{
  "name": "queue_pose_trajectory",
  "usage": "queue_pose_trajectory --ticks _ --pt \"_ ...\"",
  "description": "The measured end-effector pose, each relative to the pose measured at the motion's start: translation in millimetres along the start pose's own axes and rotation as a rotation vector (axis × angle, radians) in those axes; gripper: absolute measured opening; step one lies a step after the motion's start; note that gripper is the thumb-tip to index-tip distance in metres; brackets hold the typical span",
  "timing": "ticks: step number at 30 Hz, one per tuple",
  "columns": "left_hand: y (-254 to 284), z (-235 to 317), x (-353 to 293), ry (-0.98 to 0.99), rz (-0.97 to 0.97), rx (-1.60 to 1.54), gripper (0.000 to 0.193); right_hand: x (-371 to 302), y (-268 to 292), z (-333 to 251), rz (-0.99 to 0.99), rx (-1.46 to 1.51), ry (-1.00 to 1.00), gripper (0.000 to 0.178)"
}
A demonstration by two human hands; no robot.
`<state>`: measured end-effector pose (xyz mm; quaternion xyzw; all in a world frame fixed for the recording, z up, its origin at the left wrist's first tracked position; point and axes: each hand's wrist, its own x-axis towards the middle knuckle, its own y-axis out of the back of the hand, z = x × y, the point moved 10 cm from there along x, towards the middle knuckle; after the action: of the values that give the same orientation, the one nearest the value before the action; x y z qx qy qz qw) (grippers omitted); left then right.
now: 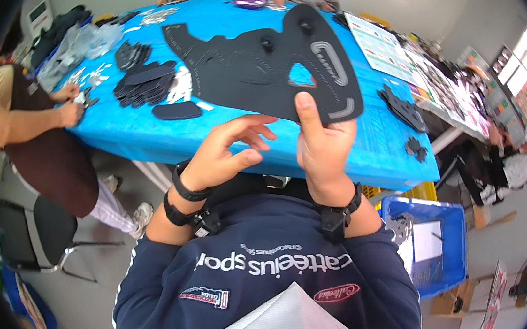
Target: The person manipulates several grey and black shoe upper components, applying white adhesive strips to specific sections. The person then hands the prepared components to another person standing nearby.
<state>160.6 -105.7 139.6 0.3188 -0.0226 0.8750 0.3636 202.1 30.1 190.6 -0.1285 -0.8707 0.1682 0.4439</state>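
Observation:
A large flat black panel (242, 66) with a curved outline is held up over the table. It has a cut-out opening, two dark raised knobs and pale grey curved strips near its right end. My right hand (324, 150) grips its lower right edge, thumb on the near face; the fingers behind are mostly hidden. Just under the panel's lower edge is my left hand (223, 150), fingers apart and curved, holding nothing. Whether its fingertips touch the panel I cannot tell. Beyond it on the table lie a single black oval pad (178, 110) and stacked black pieces (145, 83).
The blue-covered table (380, 157) holds more black pieces (403, 110), small dark scraps (416, 148) and a purple dish (250, 2). A blue crate (454, 249) stands below its right side. Other people work at the left (31, 114), far side and right.

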Motion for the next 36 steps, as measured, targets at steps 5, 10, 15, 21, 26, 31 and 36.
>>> queue_pose_trajectory --ticks 5,10,15,21,26,31,36 --pt "-5.9 -60.1 -28.5 0.27 -0.008 -0.025 0.025 36.1 132.8 -24.6 0.32 0.032 0.044 0.045" --pt "15.0 -133.6 -92.4 0.404 -0.087 -0.035 0.018 8.3 349.3 -133.5 0.855 -0.081 0.329 0.043" --pt "33.5 -233.8 -194.7 0.797 0.072 -0.265 0.021 -83.5 451.2 -261.5 1.098 -0.257 0.543 0.037" --pt "31.4 -286.3 -218.7 0.86 0.052 -0.185 0.018 -122.9 360.7 -381.4 1.204 -1.428 1.013 0.04" --pt "30.9 -292.1 -212.4 0.878 0.063 -0.106 0.017 -93.1 243.0 -346.4 0.939 -2.578 1.343 0.055" --pt "37.3 -296.2 -222.4 0.846 0.126 -0.155 0.017 -80.3 211.5 -315.5 0.796 -2.685 1.557 0.047" --pt "44.1 -306.6 -229.4 0.88 0.169 -0.19 0.017 -75.0 205.2 -308.1 0.732 -2.691 1.648 0.05"
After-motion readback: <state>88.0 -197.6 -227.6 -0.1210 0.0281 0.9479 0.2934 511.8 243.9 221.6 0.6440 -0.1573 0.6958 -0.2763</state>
